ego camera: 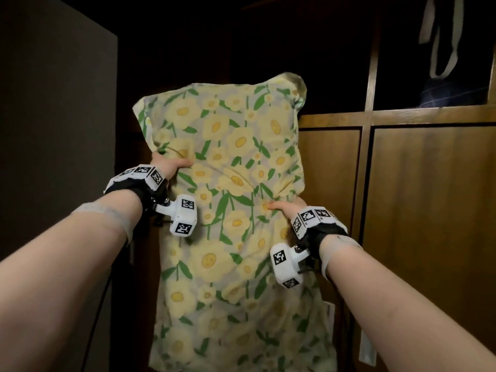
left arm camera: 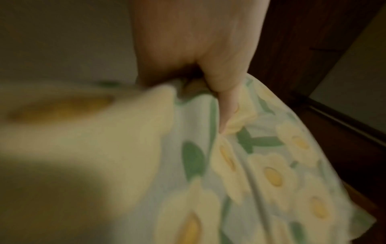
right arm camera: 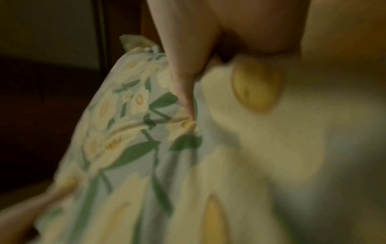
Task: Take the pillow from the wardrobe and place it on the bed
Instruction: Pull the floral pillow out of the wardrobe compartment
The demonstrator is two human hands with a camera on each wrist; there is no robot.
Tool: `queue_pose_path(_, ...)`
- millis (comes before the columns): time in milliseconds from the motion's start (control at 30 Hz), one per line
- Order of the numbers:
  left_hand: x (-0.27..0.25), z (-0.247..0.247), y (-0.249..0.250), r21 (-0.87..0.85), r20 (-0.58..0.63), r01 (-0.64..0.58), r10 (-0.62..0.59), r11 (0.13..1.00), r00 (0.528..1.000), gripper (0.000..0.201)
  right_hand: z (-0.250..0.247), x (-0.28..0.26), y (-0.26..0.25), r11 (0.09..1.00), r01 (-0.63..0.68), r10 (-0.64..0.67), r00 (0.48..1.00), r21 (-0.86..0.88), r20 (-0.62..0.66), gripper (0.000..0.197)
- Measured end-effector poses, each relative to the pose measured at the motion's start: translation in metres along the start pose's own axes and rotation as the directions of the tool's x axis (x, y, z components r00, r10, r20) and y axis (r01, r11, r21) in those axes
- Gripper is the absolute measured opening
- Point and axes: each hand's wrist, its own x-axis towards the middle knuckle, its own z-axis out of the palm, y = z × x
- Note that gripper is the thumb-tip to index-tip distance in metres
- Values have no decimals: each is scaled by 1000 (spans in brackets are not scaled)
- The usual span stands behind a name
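A long pillow (ego camera: 230,200) in a yellow-flower and green-leaf cover hangs upright in front of the dark open wardrobe (ego camera: 268,44). My left hand (ego camera: 169,165) grips its left edge, thumb on the front and fingers hidden behind. My right hand (ego camera: 288,206) grips its right edge lower down in the same way. In the left wrist view the left hand's thumb (left arm camera: 227,102) presses into bunched pillow cloth (left arm camera: 261,165). In the right wrist view the right hand's thumb (right arm camera: 183,82) digs into the pillow fabric (right arm camera: 129,140). No bed is in view.
Wooden wardrobe doors (ego camera: 426,210) stand shut at the right, with a shelf (ego camera: 429,111) above them holding dark folded cloth and a hanging white strap (ego camera: 440,36). A dark grey panel (ego camera: 53,116) rises at the left.
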Motion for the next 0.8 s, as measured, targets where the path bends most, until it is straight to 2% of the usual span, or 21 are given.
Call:
queue_pose_path(33,0,1,0,-27,-30,-35,34,999,999,93,2,0,2,999,-8,8,1000,-48,9,100)
queue_pose_path(67,1,3,0,-56,-69,-70,66,996,995,89,4,1,2,996,-3,3,1000,-84,-4,104)
queue_pose_path(100,3,4,-2,-70,-106,-99,92,993,990,85,4,1,1,992,25,-29,999,-127,-32,102)
queue_pose_path(167,7,7,-7,-47,-126,-136,130,990,984,81,3,5,-5,950,174,-201,976,-258,-80,91)
queue_pose_path(267,20,10,-16,15,-90,-180,181,983,979,76,6,15,-24,795,363,-457,885,-486,-87,79)
queue_pose_path(367,40,7,-23,61,-20,-220,222,974,975,74,18,28,-50,659,435,-605,791,-614,-88,74)
queue_pose_path(467,67,7,-22,146,144,-266,246,953,959,75,41,49,-76,574,429,-655,751,-697,-77,74)
queue_pose_path(566,99,10,-18,273,269,-291,218,917,938,82,71,78,-100,559,392,-651,753,-731,-94,68)
queue_pose_path(700,151,14,-26,400,375,-324,170,857,911,91,109,115,-137,591,374,-647,749,-715,-143,61)
queue_pose_path(800,191,15,-34,424,462,-343,125,839,878,93,138,141,-167,526,365,-685,717,-768,-128,59)
